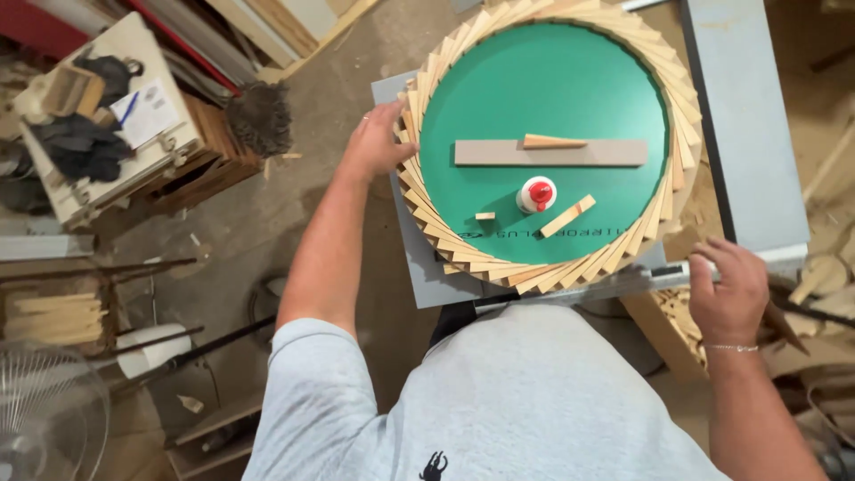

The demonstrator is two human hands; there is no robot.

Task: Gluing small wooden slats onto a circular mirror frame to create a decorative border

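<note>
A round green disc [552, 80] lies on a grey worktable [748, 116], ringed by a fan of overlapping pale wooden strips [427, 214]. My left hand [378, 138] rests flat against the ring's left edge. My right hand [728, 289] sits at the table's near right edge, fingers curled over a metal rail [623, 281]. On the disc lie a long grey board [552, 153], a wooden wedge [552, 141], a white glue bottle with a red cap [537, 193], a short wooden strip [567, 216] and a tiny wood block [484, 216].
A cluttered white cabinet [98, 125] with papers and dark cloth stands at the left. A brush head [258, 116] lies on the dusty floor. A fan [44, 410] sits at bottom left. Stacked wood strips [53, 316] and offcuts [677, 316] lie nearby.
</note>
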